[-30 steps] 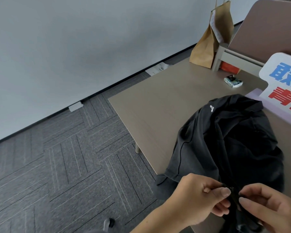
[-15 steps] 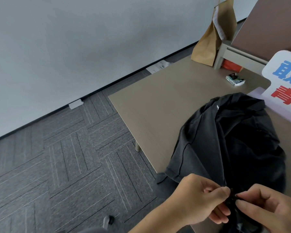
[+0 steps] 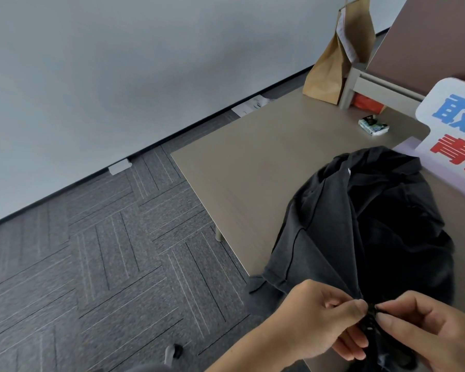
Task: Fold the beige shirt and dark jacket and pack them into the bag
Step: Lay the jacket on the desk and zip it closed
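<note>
The dark jacket [image 3: 373, 224] lies bunched on the near right part of the tan table [image 3: 253, 162], its hem hanging over the near edge. My left hand [image 3: 322, 320] and my right hand [image 3: 424, 328] meet at the bottom of the jacket's front opening, each pinching one side of the zipper end between thumb and fingers. A brown paper bag [image 3: 336, 57] stands at the table's far end. No beige shirt shows in this view.
A small printed packet [image 3: 375, 125] lies on the far table. A white sign with blue and red characters [image 3: 457, 135] stands at the right. A brown partition panel [image 3: 435, 41] rises behind it. Grey carpet floor [image 3: 105, 251] and a pale wall lie to the left.
The view has shifted slightly. My hands stay pinched together at the jacket's zipper end, with small finger movements; the jacket's left front panel has pulled a little tauter.
</note>
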